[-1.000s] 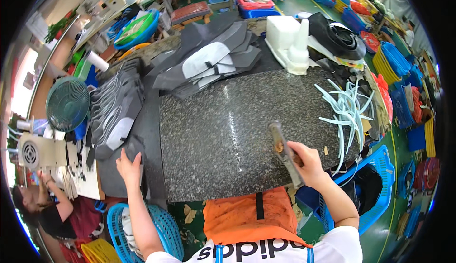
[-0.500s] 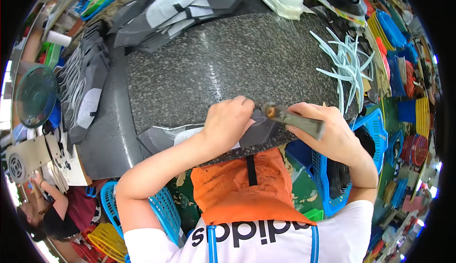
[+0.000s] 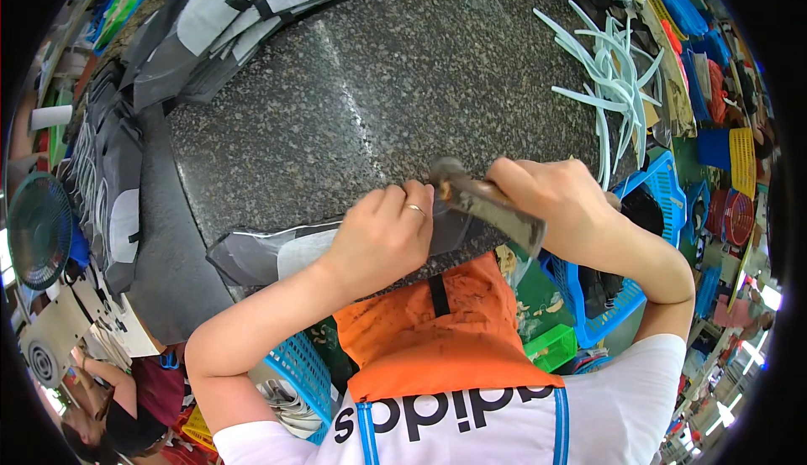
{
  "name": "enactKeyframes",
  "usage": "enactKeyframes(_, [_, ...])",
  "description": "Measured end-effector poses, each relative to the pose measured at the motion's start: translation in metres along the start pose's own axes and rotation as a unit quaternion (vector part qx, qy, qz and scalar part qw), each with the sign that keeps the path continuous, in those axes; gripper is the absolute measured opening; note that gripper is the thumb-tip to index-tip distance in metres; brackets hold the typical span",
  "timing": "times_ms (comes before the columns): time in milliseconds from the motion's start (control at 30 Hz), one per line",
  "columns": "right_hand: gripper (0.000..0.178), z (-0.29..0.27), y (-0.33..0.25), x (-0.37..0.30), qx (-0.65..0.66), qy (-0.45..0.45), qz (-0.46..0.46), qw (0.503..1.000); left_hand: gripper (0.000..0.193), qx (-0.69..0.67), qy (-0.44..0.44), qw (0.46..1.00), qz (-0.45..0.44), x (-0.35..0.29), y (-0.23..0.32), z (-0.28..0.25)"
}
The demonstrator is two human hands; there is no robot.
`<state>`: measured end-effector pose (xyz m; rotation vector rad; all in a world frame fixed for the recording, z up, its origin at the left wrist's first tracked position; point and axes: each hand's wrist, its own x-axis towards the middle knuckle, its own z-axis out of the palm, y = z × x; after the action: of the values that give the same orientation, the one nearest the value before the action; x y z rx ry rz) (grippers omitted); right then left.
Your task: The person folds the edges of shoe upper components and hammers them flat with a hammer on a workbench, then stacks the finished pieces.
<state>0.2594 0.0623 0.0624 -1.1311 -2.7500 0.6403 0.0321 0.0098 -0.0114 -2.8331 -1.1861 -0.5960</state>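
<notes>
A hammer (image 3: 492, 206) with a worn metal head is gripped in my right hand (image 3: 555, 204), its fingers wrapped round close to the head. The hammer's striking end hovers at or just above the work, beside the fingertips of my left hand (image 3: 382, 228). That hand is closed, with a ring on one finger, and holds down the dark grey piece (image 3: 244, 255) along the near edge of the stone slab (image 3: 277, 129). This flat, flexible piece has a light grey patch and a pale edge line. Its right part is partly hidden by my hands and the hammer.
Stacked grey pieces (image 3: 202, 28) lie at the far left, with another row (image 3: 113, 204) left of the slab. Pale blue strips (image 3: 618, 78) sit at the right. Blue baskets (image 3: 672, 200) (image 3: 307, 381) stand below both sides. A fan (image 3: 40, 230) and another person (image 3: 118, 389) are at left.
The whole view has shifted and turned slightly. The hammer head has come closer to my left fingertips, and my left hand has curled over the grey piece.
</notes>
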Motion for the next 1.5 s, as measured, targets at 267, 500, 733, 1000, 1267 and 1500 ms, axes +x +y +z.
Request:
enactKeyframes(267, [0.029,0.012,-0.003,0.010,-0.015,0.026,-0.033,0.999,0.027,-0.089,-0.014,0.993,-0.078,-0.015,-0.003,-0.017])
enactKeyframes(500, [0.018,0.024,-0.008,0.012,-0.006,-0.027,-0.001,1.000,0.023,-0.168,-0.024,0.970,-0.172,-0.025,-0.012,-0.028])
enactKeyframes(733, [0.017,0.030,-0.010,0.004,0.016,-0.001,-0.010,1.000,0.009,0.058,-0.155,0.986,-0.011,-0.008,0.009,-0.031])
enactKeyframes(1000, [0.019,0.042,0.001,-0.002,0.038,0.049,-0.037,0.997,0.008,0.023,-0.164,0.985,-0.038,-0.010,-0.004,-0.031])
enactKeyframes(1267, [0.020,0.043,0.003,-0.003,0.048,0.059,-0.034,0.997,0.017,-0.184,-0.009,0.957,-0.224,-0.012,-0.009,-0.016])
enactKeyframes(1500, [0.026,0.057,0.004,-0.005,0.130,0.041,0.009,0.991,0.016,-0.229,-0.171,0.891,-0.353,0.013,-0.016,-0.029])
